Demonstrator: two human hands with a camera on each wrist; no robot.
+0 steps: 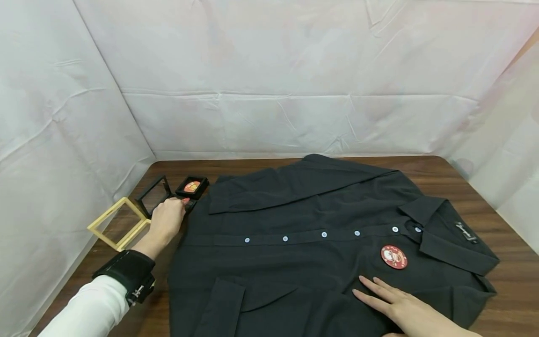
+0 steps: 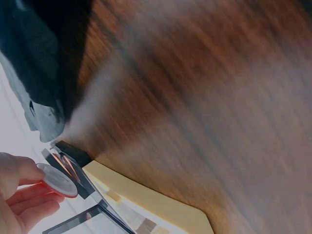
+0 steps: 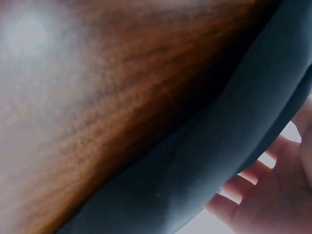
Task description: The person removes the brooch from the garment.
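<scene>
My left hand [image 1: 165, 220] reaches in at the open black case [image 1: 153, 194] left of the shirt. In the left wrist view its thumb and fingers pinch a round badge [image 2: 59, 182] with a red edge and a pale back. My right hand [image 1: 400, 306] rests with spread, fairly straight fingers on a black button-up shirt [image 1: 269, 262]. Just above those fingers, a round red badge [image 1: 394, 257] is on the shirt. A small silvery pin [image 1: 466, 232] sits near the collar. The right wrist view shows the right hand [image 3: 273, 200] beside dark cloth.
An open yellow frame-like case [image 1: 120, 222] stands at the left table edge. Behind the left hand is a small black box [image 1: 192, 186] with a round orange badge [image 1: 192, 186] in it. The shirt covers much of the wooden table [image 1: 425, 168]; white sheets [image 1: 269, 121] hang around it.
</scene>
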